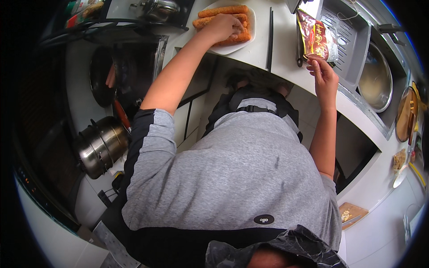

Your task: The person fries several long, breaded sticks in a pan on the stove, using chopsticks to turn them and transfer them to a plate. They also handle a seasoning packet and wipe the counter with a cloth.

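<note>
A white plate [252, 25] on the counter holds several long orange-brown food sticks [223, 11] with a speckled coating. My left hand [223, 28] is over the plate, fingers bent down among the sticks; whether they grip anything is hidden. A red and yellow seasoning packet [315, 37], bearing writing, lies tilted at the right, partly over a grey slotted basin tray [347, 47]. The fingers of my right hand [320, 68] pinch its near corner. Between plate and packet lies a pair of black chopsticks [270, 40], with their near ends at the counter edge.
A metal bowl [375, 77] sits in the sink. To the left are a dark pan [100, 77] on the stove, a stacked steel pot [102, 147] and a steel kettle [156, 8]. Chopped food rests on a wooden board [355, 212] at lower right.
</note>
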The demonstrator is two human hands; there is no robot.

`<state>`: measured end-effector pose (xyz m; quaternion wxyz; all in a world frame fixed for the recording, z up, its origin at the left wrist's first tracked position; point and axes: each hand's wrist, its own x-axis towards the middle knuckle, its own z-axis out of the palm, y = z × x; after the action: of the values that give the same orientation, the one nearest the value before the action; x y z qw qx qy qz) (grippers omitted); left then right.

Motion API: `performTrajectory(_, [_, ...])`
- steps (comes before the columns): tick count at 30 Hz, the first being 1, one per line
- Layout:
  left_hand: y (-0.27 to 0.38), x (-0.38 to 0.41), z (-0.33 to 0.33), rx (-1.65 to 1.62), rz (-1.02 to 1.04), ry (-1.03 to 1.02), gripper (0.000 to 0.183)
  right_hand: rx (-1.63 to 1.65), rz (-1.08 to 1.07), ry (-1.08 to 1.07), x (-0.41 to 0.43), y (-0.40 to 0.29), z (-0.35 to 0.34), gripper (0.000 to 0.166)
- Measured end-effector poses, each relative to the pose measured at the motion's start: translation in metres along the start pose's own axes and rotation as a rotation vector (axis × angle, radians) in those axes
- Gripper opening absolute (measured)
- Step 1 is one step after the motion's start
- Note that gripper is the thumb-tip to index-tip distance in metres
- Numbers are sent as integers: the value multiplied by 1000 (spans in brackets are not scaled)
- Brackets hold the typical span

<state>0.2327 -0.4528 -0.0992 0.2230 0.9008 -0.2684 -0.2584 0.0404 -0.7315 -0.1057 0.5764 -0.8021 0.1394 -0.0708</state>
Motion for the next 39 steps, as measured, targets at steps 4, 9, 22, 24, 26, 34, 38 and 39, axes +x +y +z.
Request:
performTrajectory(4, [-9,-12,-3,-107,-142,6,20,-1,4,-17,3,4,-2,18])
performTrajectory(9, [-25,-26,2,-111,-120,155,18,-24,-34,-107,8,11,-1,20])
performTrajectory(22, [-36,-59,-2,51,-231,384,16,-86,-99,-379,25,18,11,21])
performTrajectory(24, [-43,-59,-6,128,-185,441,14,-118,-124,-404,26,17,12,21])
performTrajectory(26, [-47,-62,-10,119,-168,433,14,-151,-158,-421,24,12,14,21])
performTrajectory(34, [-75,-68,-7,-50,-222,327,20,-113,-88,-328,6,0,36,21])
performTrajectory(38, [-60,-58,1,58,-109,271,20,-68,-67,-310,-2,-5,56,18])
performTrajectory(39, [-57,-53,6,15,-106,274,20,-107,-98,-311,-2,-2,61,18])
